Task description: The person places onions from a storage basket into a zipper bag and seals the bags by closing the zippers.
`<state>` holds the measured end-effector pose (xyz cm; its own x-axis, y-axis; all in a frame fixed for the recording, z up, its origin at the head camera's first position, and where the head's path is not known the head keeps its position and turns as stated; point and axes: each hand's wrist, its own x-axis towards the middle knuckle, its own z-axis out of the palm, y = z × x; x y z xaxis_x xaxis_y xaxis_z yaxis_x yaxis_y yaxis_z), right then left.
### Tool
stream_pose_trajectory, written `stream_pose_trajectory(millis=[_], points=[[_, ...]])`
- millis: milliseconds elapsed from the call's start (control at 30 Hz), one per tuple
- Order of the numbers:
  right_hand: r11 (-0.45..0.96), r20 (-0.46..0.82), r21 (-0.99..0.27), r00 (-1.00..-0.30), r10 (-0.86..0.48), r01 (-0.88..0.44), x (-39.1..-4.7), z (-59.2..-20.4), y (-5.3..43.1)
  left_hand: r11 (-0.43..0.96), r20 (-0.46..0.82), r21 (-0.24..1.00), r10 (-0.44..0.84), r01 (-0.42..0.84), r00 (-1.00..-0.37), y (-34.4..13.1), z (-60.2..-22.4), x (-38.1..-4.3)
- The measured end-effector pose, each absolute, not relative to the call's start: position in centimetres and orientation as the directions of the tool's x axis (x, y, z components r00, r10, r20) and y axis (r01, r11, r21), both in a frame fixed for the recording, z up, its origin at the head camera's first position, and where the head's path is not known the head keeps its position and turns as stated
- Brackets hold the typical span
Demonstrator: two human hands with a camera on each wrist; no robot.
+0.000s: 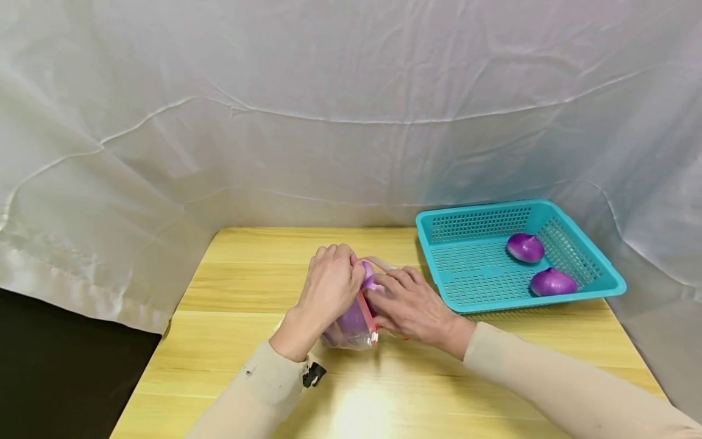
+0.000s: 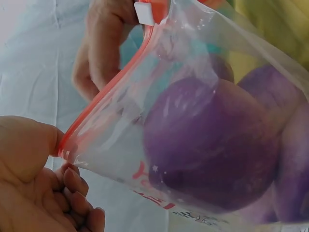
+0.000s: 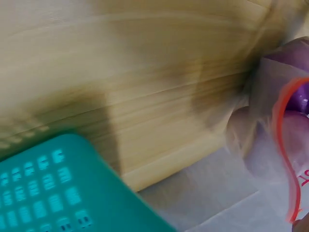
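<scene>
My left hand [image 1: 331, 280] pinches one corner of a clear zip bag [image 2: 116, 164] at its red-edged mouth; in the left wrist view its other fingers curl loosely below the corner. Several purple onions [image 2: 207, 145] show through the plastic. Opposite, my right hand [image 1: 408, 305] is at the bag's mouth, bent fingers over the red edge and close to a purple onion there. In the left wrist view part of that hand [image 2: 104, 48] shows behind the mouth, near the white slider [image 2: 144, 13]. Its fingertips are partly hidden, so I cannot tell whether they grip.
A turquoise perforated basket [image 1: 455, 305] stands at the back right of the wooden table [image 1: 230, 341]. Two purple onions, one of them [image 1: 525, 247] farther back, lie in its right side. Pale cloth [image 1: 329, 152] hangs behind the table and along its sides.
</scene>
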<state>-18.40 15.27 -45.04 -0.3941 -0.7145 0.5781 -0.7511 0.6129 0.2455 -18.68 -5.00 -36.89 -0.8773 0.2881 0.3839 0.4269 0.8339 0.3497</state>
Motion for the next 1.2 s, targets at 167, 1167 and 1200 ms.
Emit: stream_pose_trajectory(millis=[167,1167,1200], points=[[0.643,0.616,0.226,-0.404,-0.676,-0.732,-18.7,-44.7,16.9,0.84,0.376,0.362,0.265,0.404,-0.888,-5.2,-36.6,-19.0],[0.77,0.604,0.288,-0.516,-0.608,-0.569,-19.9,-42.7,24.6,0.854,0.571,0.036,0.409,0.519,-0.712,-5.6,-39.7,-19.2],[0.77,0.594,0.292,-0.523,-0.611,-0.567,-19.9,-42.7,24.8,0.853,0.578,0.028,0.411,0.52,-0.705,-5.6,-39.8,-19.2]])
